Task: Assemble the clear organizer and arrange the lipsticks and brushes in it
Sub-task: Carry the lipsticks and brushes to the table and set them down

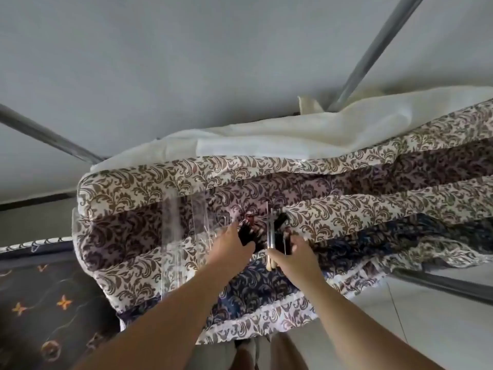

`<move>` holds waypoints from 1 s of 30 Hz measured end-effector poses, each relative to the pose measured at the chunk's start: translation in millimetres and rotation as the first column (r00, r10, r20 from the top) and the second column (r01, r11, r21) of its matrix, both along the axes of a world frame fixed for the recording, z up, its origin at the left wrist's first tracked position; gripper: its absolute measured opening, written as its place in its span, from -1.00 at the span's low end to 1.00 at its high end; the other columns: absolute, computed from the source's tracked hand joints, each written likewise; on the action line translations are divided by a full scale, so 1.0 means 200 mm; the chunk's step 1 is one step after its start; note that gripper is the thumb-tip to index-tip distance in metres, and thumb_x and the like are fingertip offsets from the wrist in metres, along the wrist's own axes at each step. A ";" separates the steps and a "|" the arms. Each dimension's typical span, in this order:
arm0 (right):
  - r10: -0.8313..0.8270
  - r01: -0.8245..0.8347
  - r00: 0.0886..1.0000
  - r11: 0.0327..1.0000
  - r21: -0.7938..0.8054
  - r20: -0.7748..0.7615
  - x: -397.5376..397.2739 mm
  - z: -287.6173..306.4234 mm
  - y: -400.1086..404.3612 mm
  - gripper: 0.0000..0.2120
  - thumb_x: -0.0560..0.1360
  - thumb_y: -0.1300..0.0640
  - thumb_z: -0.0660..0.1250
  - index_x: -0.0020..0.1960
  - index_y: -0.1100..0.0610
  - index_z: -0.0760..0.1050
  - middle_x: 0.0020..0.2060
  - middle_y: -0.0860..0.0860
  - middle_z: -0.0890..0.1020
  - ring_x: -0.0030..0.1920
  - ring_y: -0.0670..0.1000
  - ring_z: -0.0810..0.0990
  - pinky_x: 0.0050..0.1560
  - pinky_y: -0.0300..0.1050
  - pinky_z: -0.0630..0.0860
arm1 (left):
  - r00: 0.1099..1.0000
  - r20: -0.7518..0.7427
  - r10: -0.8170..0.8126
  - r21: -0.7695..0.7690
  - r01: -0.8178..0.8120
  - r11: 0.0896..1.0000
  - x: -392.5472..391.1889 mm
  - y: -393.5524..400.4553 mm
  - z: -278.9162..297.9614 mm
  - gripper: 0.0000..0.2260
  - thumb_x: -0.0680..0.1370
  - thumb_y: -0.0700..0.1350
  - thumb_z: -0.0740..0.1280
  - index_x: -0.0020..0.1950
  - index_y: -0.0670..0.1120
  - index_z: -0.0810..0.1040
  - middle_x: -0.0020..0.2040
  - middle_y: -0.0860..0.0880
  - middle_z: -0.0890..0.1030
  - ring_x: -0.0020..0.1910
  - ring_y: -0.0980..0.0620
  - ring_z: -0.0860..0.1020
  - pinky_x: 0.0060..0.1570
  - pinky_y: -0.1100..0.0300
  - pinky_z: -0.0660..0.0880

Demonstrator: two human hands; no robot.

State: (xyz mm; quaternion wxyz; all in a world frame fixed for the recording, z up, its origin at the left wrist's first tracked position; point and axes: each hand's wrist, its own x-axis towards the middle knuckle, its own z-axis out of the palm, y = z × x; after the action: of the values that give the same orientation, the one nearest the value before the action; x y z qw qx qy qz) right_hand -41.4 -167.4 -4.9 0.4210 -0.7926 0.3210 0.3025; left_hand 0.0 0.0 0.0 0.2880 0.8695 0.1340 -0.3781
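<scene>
Fingers [296, 243] of right hand [300, 253] curl around brushes [271, 236] | left hand [231, 243] spread flat beside clear panels [186, 225] | patterned quilt [346, 209] beneath

Bedroom in a home, seen from above by someone standing at the bed's edge. Thick mattress [149, 236] wrapped in cream fabric printed with brown leaf scrolls, folded in soft ridges; plain cream sheet [306, 129] bunched along the far side against a pale grey wall [186, 62]. Grey metal bed-frame poles [373, 52] slanting up at the corners. Dark patterned cloth [40, 303] with orange stars at lower left, pale tiled floor [426, 316] at lower right. Domestic bedding throughout, nothing of shop, office or workshop
</scene>
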 end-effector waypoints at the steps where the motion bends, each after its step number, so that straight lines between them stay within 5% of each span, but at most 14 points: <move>1: 0.012 -0.011 0.999 1.000 -0.025 0.042 0.02 -0.04 0.02 -0.44 0.34 -0.21 0.47 0.18 0.10 0.45 -0.04 0.07 0.63 -0.19 0.05 0.64 -0.26 0.03 0.59 | 0.999 0.017 -0.044 0.030 0.044 0.999 0.02 -0.02 -0.05 -0.33 0.54 0.11 0.31 0.60 0.03 0.17 0.42 -0.09 0.43 0.31 -0.13 0.49 0.14 -0.02 0.52; 7: -0.071 0.087 0.992 0.984 -0.155 0.109 0.09 -0.17 0.11 -0.60 0.43 -0.06 0.46 0.14 0.03 0.37 -0.10 -0.04 0.61 -0.23 -0.01 0.64 -0.22 0.09 0.65 | 0.957 0.067 -0.282 0.183 0.267 0.946 0.03 -0.11 -0.20 -0.42 0.51 0.14 0.43 0.40 -0.06 0.32 0.29 -0.10 0.50 0.30 -0.16 0.50 0.22 -0.06 0.50; 12: -0.133 0.151 0.985 0.971 -0.184 0.107 0.17 -0.22 0.13 -0.65 0.41 -0.05 0.43 0.09 0.05 0.39 -0.13 -0.01 0.61 -0.23 0.03 0.63 -0.23 0.03 0.60 | 0.944 0.083 -0.320 0.212 0.297 0.931 0.04 -0.17 -0.24 -0.67 0.53 0.01 0.40 0.18 -0.04 0.36 -0.07 0.00 0.55 -0.07 -0.07 0.57 -0.21 0.06 0.49; 19: -0.174 0.206 0.975 0.943 -0.262 0.141 0.22 -0.25 0.17 -0.70 0.42 -0.08 0.41 -0.02 0.08 0.43 -0.23 -0.02 0.57 -0.31 -0.01 0.53 -0.39 -0.13 0.37 | 0.951 0.072 -0.301 0.287 0.269 0.919 0.05 -0.22 -0.27 -0.72 0.55 -0.02 0.36 0.15 -0.05 0.34 -0.29 0.04 0.49 -0.38 0.04 0.47 -0.33 0.10 0.44; 24: -0.199 0.239 0.963 0.942 -0.236 0.180 0.19 -0.23 0.12 -0.81 0.37 -0.07 0.38 -0.22 -0.01 0.42 -0.28 -0.03 0.57 -0.31 0.03 0.57 -0.33 -0.08 0.49 | 0.920 0.085 -0.383 0.344 0.334 0.878 0.04 -0.26 -0.27 -0.56 0.53 0.07 0.40 0.25 -0.03 0.26 -0.32 0.07 0.45 -0.41 0.06 0.47 -0.27 0.11 0.40; 28: -0.272 0.303 0.945 0.937 -0.173 0.184 0.11 -0.20 0.07 -0.83 0.31 -0.08 0.34 -0.22 -0.02 0.43 -0.33 -0.06 0.58 -0.37 -0.01 0.57 -0.39 -0.11 0.42 | 0.899 0.068 -0.433 0.384 0.377 0.843 0.01 -0.27 -0.28 -0.49 0.50 -0.02 0.45 0.29 -0.02 0.23 -0.22 0.04 0.49 -0.27 0.00 0.56 0.04 0.02 0.47; 30: -0.367 0.381 0.912 0.923 -0.051 0.186 0.07 -0.19 0.04 -0.83 0.30 -0.05 0.35 -0.23 0.01 0.44 -0.37 -0.08 0.56 -0.43 -0.07 0.51 -0.39 -0.08 0.43 | 0.900 0.068 -0.430 0.386 0.374 0.844 0.01 -0.27 -0.28 -0.48 0.50 -0.05 0.46 0.30 -0.03 0.22 -0.21 0.02 0.48 -0.31 0.05 0.52 -0.08 0.08 0.48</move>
State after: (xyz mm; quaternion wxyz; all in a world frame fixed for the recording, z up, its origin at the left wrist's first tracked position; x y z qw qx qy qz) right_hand -27.6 -159.4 -43.1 0.4630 -0.7571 0.4417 0.1321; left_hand 2.6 -53.2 -56.1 0.0458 0.9423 -0.0063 -0.3314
